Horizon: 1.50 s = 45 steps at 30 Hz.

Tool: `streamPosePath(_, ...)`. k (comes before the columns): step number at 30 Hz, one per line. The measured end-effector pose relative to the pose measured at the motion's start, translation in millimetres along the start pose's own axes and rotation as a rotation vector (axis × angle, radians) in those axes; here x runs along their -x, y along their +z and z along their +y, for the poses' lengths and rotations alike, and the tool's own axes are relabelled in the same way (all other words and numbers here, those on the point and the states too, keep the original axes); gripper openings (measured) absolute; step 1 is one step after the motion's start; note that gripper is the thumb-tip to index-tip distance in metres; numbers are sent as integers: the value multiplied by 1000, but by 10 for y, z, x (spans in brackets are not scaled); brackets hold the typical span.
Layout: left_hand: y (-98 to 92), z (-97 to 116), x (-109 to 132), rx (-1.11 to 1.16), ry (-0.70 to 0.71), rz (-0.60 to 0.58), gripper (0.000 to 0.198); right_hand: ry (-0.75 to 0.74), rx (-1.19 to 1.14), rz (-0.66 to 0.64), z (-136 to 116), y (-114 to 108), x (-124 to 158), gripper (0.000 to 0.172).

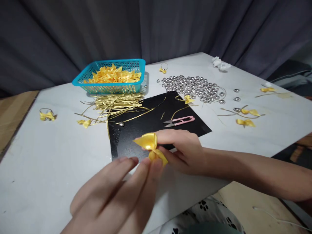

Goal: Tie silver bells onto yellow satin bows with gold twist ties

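Observation:
A yellow satin ribbon bow (151,146) is held above the near edge of a black mat (136,130) on the white table (48,162). My right hand (185,151) pinches the bow's middle from the right, fingers closed on it. My left hand (117,195) reaches up from below, its fingertips touching the bow's lower loop, fingers extended and close together. Pink thread snips (180,121) lie on the mat just behind my right hand.
A blue basket (109,87) full of yellow bows stands at the back left, with a pile of gold wire ties (117,103) in front of it. Silver bells (195,87) are heaped at the back right. Several finished bows lie scattered on the table; crumpled tissue (220,63) lies far right.

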<state>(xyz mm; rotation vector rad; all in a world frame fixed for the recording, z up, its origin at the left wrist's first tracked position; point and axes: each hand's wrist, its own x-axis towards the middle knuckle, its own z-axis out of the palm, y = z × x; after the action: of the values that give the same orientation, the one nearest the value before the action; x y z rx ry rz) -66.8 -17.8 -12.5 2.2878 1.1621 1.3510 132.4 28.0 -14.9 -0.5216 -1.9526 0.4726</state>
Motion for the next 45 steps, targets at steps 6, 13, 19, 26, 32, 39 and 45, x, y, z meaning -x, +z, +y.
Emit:
streamPosePath(6, 177, 65, -399, 279, -324, 359, 24, -102, -31, 56, 100, -37, -105, 10)
streamPosePath(13, 216, -1, -560, 721, -693, -2, 9, 61, -97, -144, 155, -119, -197, 18)
streamPosePath(19, 212, 20, -582, 827, -810, -13, 5, 222, -252, -210, 145, -137, -219, 15)
streamPosePath(26, 201, 30, -578, 821, -790, -99, 5, 646, -832, -326, 175, -129, -216, 12)
streamPosePath(32, 215, 26, -561, 856, -825, -86, 9, 958, -1299, -194, 213, -69, -157, 6)
streamPosePath(39, 322, 89, -509, 753, -789, 59, 9, 1232, -1525, 18, 26, -13, -160, 20)
streamPosePath(45, 394, 85, -443, 737, -786, 89, 6, 1360, -1562, 106, -58, -21, -184, 24)
